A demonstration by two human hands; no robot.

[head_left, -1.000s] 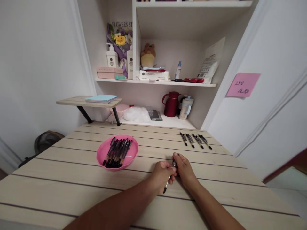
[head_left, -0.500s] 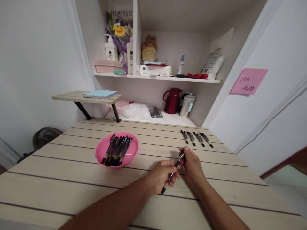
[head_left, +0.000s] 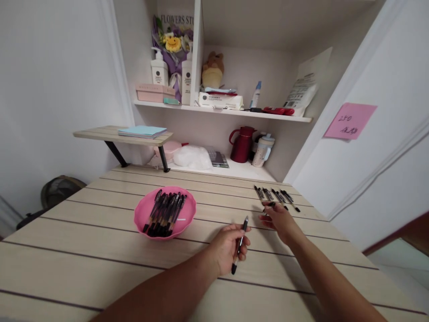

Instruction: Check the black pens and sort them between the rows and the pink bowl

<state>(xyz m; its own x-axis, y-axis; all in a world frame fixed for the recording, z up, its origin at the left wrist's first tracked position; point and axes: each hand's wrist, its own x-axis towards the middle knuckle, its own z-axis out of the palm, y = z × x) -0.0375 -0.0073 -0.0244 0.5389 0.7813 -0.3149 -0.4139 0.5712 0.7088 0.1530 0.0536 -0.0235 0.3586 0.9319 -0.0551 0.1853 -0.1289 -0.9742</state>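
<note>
My left hand (head_left: 227,247) is closed around an uncapped black pen (head_left: 240,245), its bare silver tip pointing up and away from me. My right hand (head_left: 280,220) pinches a black pen cap (head_left: 270,205) between thumb and fingers, over the table and apart from the pen. Just beyond that hand, several black pens and caps (head_left: 267,193) lie side by side in a row. To the left, a pink scalloped bowl (head_left: 140,209) holds a bunch of black capped pens (head_left: 164,213) and a small white strip (head_left: 181,219).
A small raised shelf (head_left: 110,134) with blue papers (head_left: 142,131) stands at the back left of the slatted table (head_left: 110,250). Behind, a white cabinet holds a red jug (head_left: 241,145), a tumbler (head_left: 263,151) and a white plastic bag (head_left: 192,157). A pink note (head_left: 350,120) hangs on the right.
The cap has come off the pen. My right hand has moved away and to the right with it, towards the row, while my left hand keeps the pen, now tilted more upright.
</note>
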